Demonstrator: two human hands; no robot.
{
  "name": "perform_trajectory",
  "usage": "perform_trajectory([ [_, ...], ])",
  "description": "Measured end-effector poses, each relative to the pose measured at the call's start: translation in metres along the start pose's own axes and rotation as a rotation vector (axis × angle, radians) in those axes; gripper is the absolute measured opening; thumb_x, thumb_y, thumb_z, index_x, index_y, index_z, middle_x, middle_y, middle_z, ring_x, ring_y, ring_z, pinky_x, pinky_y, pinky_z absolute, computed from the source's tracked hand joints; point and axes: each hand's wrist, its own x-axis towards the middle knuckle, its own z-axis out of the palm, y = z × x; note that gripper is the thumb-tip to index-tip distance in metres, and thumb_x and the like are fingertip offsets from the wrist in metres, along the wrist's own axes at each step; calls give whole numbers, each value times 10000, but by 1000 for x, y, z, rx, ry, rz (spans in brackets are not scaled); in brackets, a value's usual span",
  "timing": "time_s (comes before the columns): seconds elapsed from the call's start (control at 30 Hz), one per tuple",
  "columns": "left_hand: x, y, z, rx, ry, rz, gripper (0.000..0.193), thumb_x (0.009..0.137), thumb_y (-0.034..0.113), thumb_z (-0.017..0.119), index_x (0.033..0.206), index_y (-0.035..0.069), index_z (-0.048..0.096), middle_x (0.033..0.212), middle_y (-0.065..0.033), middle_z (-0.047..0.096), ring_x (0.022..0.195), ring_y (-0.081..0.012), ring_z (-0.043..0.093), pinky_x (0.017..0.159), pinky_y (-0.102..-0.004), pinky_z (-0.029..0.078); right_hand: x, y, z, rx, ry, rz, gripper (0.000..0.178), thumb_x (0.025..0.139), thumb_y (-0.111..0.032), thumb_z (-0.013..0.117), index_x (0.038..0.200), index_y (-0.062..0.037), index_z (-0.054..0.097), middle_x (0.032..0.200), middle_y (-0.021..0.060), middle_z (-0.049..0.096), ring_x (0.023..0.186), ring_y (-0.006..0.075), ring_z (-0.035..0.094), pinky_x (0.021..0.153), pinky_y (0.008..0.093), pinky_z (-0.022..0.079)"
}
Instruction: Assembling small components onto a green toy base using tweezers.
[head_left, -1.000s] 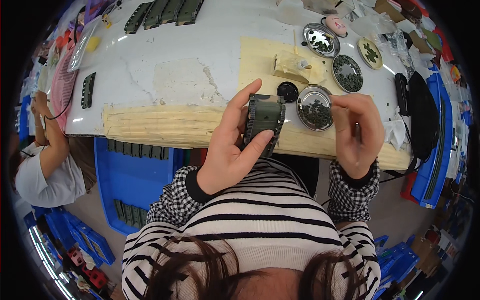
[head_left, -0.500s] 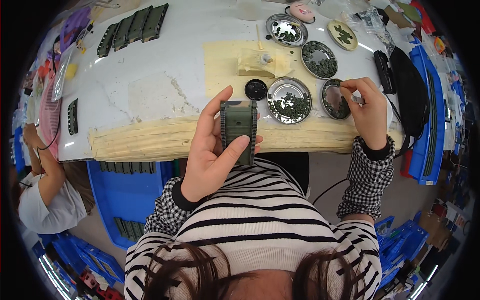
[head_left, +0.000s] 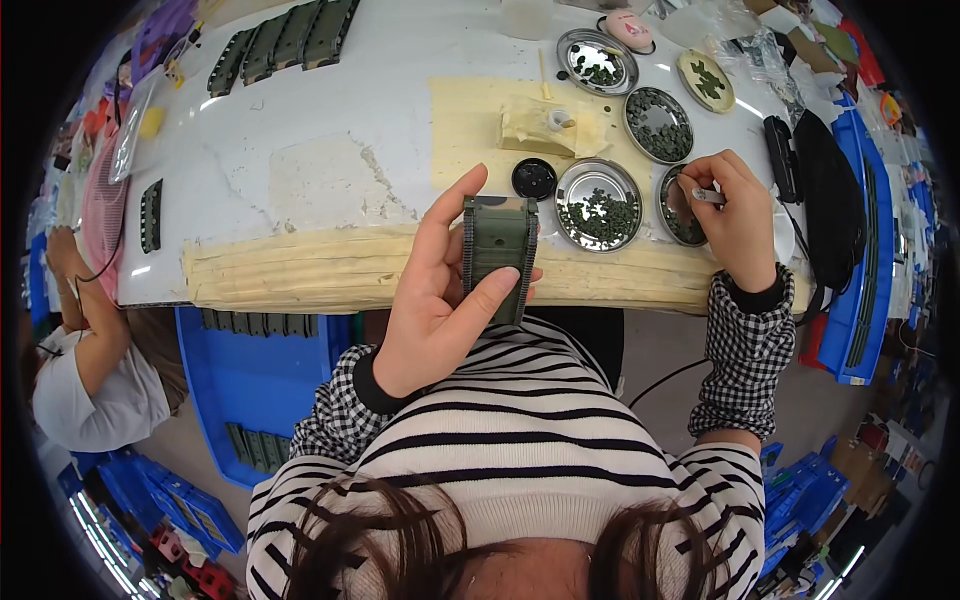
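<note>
My left hand (head_left: 440,305) is wrapped round a dark green camouflage tank model hull (head_left: 500,240) with ridged tracks down its sides; the thumb lies across its face. My right hand (head_left: 742,215) pinches a pair of silver tweezers (head_left: 709,197) over the rightmost round metal dish (head_left: 660,210), partly covering it. Small green parts lie in that dish. Whether the tweezers' tips hold one cannot be made out. Left of it stands another metal dish (head_left: 600,178) with many small green pieces, and beside that a small black round dish (head_left: 534,179).
Farther back are more dishes of green parts (head_left: 660,125) and a tape-covered block (head_left: 545,125). Several green hulls (head_left: 285,45) lie at the far left. A blue tray (head_left: 255,385) sits below the table edge at left. Another person (head_left: 100,375) is at far left.
The view has shifted, so the table and dishes appear farther right. My right hand stays over the same dish with the tweezers, and my left hand keeps the hull.
</note>
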Motion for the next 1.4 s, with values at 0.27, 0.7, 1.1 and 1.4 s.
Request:
perform_trajectory([
  [0.27, -1, -1, -4, 31, -9, 81, 764, 931, -40, 482, 1519, 110, 17, 1255, -194, 524, 1016, -202, 614, 890, -344, 522, 3, 1, -2, 0, -60, -23, 136, 704, -6, 648, 837, -3, 615, 803, 98, 592, 729, 241, 627, 649, 319, 498],
  [0.7, 0, 1, -5, -22, -7, 101, 710, 938, -51, 466, 1519, 107, 89, 1235, -164, 534, 985, -185, 619, 848, -316, 536, -15, -1, -12, 118, -38, 69, 65, 797, -29, 661, 839, -3, 619, 668, 6, 604, 516, 54, 370, 474, 224, 313],
  [1.1, 7, -4, -1, -71, -80, -58, 239, 1007, 145, 462, 1166, -15, 541, 1215, -131, 573, 995, -180, 626, 861, -338, 558, -17, -107, 24, 704, 88, -116, 209, 799, 72, 678, 986, -17, 705, 864, 54, 665, 567, 37, 478, 480, 176, 346],
  [1.4, 7, -7, -4, -170, 46, 16, 190, 989, 173, 535, 1075, 11, 583, 906, -37, 645, 809, -87, 625, 731, -226, 528, -10, -136, 32, 452, 99, -327, 373, 714, 98, 645, 1060, -31, 692, 913, 114, 661, 658, 176, 628, 587, 268, 524],
])
